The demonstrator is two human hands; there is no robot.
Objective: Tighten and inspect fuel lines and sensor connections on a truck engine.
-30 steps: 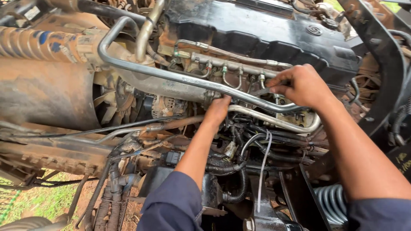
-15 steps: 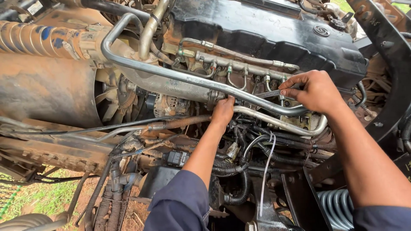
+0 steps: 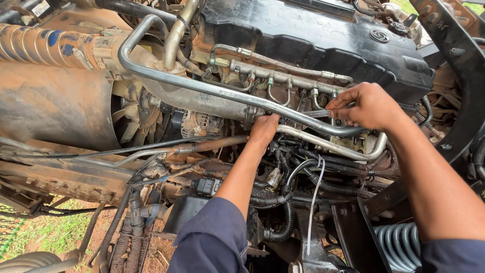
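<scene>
I look down into a muddy vehicle engine. My left hand (image 3: 263,127) reaches deep under a long bent metal pipe (image 3: 202,87); its fingers are hidden behind the pipe and hoses. My right hand (image 3: 365,105) pinches a thin dark hose end (image 3: 319,114) just above the same pipe, next to the row of small fuel lines (image 3: 283,83) under the black engine cover (image 3: 313,35). A white cable tie (image 3: 314,197) hangs down below the pipes between my arms.
A rusty cylinder (image 3: 50,101) and a ribbed orange hose (image 3: 35,45) fill the left. Black corrugated hoses (image 3: 288,207) tangle below my hands. A coil spring (image 3: 401,245) sits at lower right, a dark frame bar (image 3: 454,55) at right. Grass and soil (image 3: 55,232) show underneath.
My right hand has shifted slightly left along the pipe, closing its fingers on the thin hose. My left hand stays tucked under the pipe. The view has drifted a little.
</scene>
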